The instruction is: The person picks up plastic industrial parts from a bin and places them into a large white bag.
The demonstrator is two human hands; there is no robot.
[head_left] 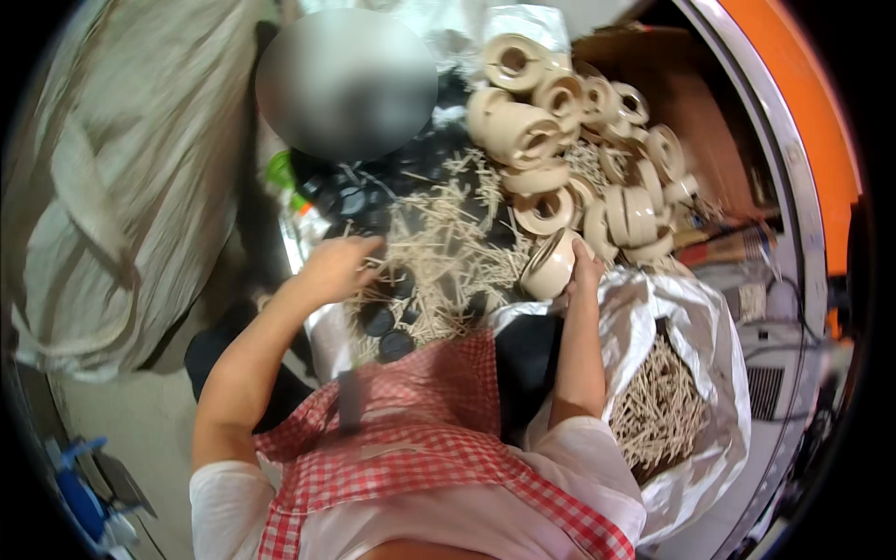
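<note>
On the right, my right hand (585, 268) is closed round a cream, glossy plastic ring-shaped part (550, 265), which is tilted beside the heap of similar cream parts (627, 215). My left hand (340, 269) is at the left edge of a loose pile of thin cream sticks (434, 247). Its fingers are bent and smeared by motion, so I cannot make out whether anything is in them. Black round caps (396, 344) lie among the sticks, and more black round pieces (353, 200) are beyond my left hand.
A white plastic sack (723, 373) at my right holds many cream sticks (658, 401). Behind the heap stands a brown cardboard box (700, 121). A large off-white woven bag (140, 168) fills the left side. A blue object (79, 490) is at lower left.
</note>
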